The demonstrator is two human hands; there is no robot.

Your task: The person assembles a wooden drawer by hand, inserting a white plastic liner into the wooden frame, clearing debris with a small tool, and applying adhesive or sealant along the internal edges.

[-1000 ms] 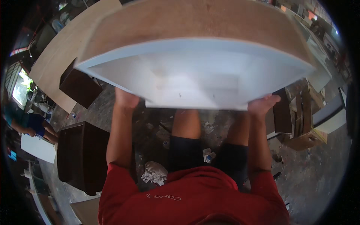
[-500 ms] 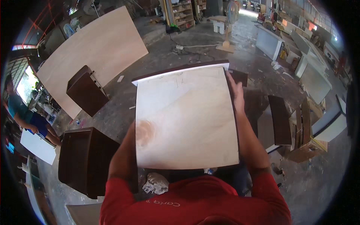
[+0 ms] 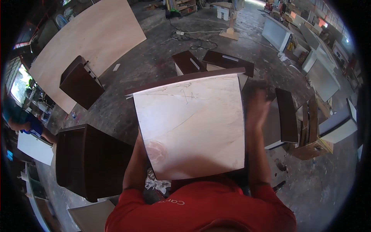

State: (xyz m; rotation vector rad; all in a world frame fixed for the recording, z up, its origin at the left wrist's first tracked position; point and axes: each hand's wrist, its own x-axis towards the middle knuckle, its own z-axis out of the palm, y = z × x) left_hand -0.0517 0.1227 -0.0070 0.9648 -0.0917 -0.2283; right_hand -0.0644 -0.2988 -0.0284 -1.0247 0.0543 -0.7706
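A drawer (image 3: pixel 193 131) fills the middle of the view, its pale plywood face turned up toward me. Along its far edge runs a dark brown front panel (image 3: pixel 185 81). Pencil-like marks and a round reddish patch show on the plywood. My left forearm (image 3: pixel 133 166) passes behind the drawer's left side, and the hand is hidden there. To the right of the drawer, apart from its edge, my right hand (image 3: pixel 258 108) is raised and smeared by motion, so its fingers are not readable. Just beyond the drawer lie two brown-fronted drawers (image 3: pixel 228 62) with silver handles.
Dark brown cabinets (image 3: pixel 92 158) stand at my left, one farther off by a large plywood sheet (image 3: pixel 89 42). At right are a dark panel (image 3: pixel 286 116) and a wooden crate (image 3: pixel 315 149). Cables (image 3: pixel 201 44) cross the floor. Another person (image 3: pixel 29 123) is at far left.
My right hand has come off the drawer's right edge and moved outward. The drawer has tilted and shifted slightly left, and two handled drawers beyond it have come into view.
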